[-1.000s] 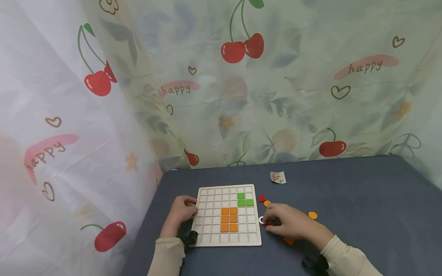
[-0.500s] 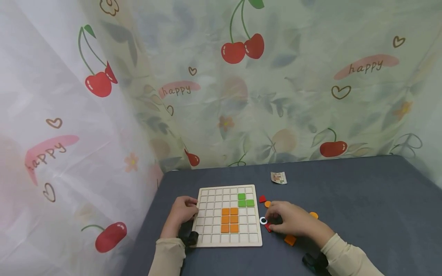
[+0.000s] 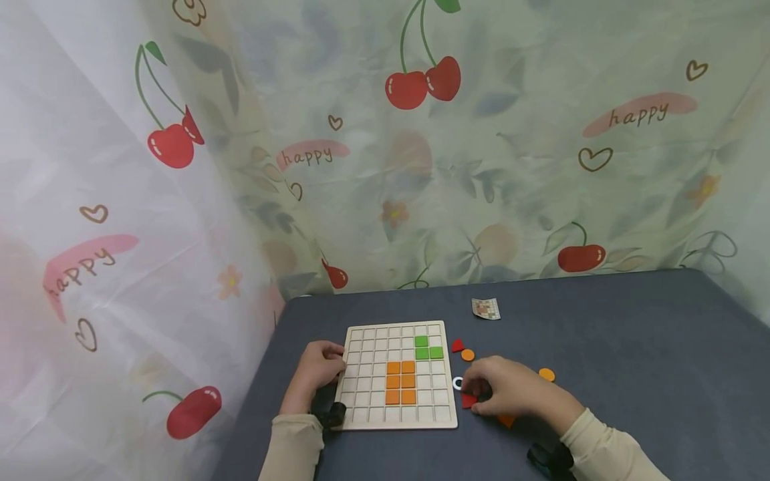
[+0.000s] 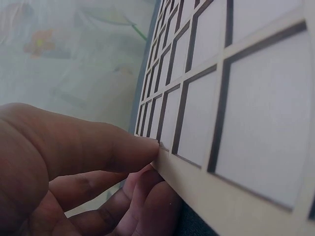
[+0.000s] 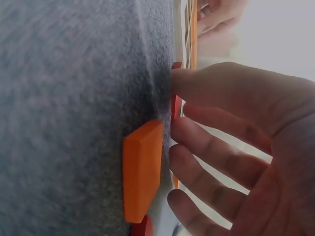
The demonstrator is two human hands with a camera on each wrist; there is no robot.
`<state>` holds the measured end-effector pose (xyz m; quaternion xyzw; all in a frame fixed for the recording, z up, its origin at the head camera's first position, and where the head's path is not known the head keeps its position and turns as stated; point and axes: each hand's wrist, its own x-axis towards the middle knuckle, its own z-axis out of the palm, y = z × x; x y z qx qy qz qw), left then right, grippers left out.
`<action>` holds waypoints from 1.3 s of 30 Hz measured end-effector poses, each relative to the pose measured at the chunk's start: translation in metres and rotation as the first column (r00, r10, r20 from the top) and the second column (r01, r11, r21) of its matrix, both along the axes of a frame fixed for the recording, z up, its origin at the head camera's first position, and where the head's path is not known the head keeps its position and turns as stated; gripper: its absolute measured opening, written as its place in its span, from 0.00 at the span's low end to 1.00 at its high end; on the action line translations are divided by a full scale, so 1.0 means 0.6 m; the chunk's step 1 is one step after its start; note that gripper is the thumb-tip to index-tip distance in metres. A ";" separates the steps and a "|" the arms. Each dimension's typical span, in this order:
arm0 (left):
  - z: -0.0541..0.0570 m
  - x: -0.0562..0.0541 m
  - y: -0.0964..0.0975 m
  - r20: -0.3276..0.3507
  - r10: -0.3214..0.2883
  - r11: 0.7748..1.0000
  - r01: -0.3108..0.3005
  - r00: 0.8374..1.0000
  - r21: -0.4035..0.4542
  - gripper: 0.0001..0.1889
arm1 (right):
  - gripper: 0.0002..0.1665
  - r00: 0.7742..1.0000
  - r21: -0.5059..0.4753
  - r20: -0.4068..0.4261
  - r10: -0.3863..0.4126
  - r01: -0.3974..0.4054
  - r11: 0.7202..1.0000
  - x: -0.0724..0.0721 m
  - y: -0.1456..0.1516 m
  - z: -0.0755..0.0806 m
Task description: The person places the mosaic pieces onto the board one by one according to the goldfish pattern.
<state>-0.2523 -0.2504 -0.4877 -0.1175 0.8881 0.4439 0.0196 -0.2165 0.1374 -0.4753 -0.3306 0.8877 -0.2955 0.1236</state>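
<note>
Here, left hand point(image 3: 321, 366) pinching board point(image 3: 365, 386), right hand point(image 3: 504, 384) bent over red piece point(image 3: 468, 401)

Your board point(image 3: 377, 383) lies left of centre on the counter point(image 3: 631, 361), curtain point(image 3: 511, 200) behind. Left hand point(image 3: 321, 367) at its left edge, right hand point(image 3: 508, 387) off its right. On it: six tiles point(image 3: 394, 381) mid-board, toward you; three tiles point(image 3: 422, 353) behind them, right. Right of board, far to near: chip point(image 3: 458, 346), disc point(image 3: 468, 355), ring point(image 3: 457, 383), loose tile point(image 3: 468, 401) at your right fingertips, block point(image 3: 507, 421) near side of that hand. Second disc point(image 3: 547, 375) farther right; card point(image 3: 486, 308) behind all those.
</note>
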 end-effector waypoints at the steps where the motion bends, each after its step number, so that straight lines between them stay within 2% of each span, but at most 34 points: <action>1: 0.000 0.000 0.000 -0.001 -0.002 1.000 0.002 1.000 0.000 0.15 | 0.12 1.000 0.001 0.013 0.001 -0.001 1.000 0.000 -0.001 0.000; 10: -0.003 0.005 0.000 -0.009 0.003 1.000 -0.003 1.000 0.016 0.15 | 0.11 0.993 -0.012 0.119 0.024 -0.023 1.000 0.002 -0.007 0.000; 18: -0.002 0.003 0.000 -0.016 0.006 1.000 -0.005 1.000 0.008 0.16 | 0.12 0.997 -0.012 0.040 0.059 -0.058 0.998 0.002 -0.010 -0.003; 24: -0.001 0.004 -0.001 -0.017 -0.002 1.000 0.002 1.000 0.001 0.15 | 0.13 0.995 -0.037 0.032 0.092 -0.091 0.995 0.002 -0.016 -0.004; 31: 0.003 0.007 -0.001 -0.013 -0.005 1.000 0.006 1.000 0.007 0.16 | 0.14 0.995 -0.039 0.010 0.097 -0.096 0.995 0.003 -0.017 -0.002; 39: 0.006 0.006 0.000 -0.012 -0.010 1.000 0.010 1.000 0.008 0.16 | 0.09 0.998 -0.054 -0.006 0.070 -0.070 0.996 0.004 -0.020 0.000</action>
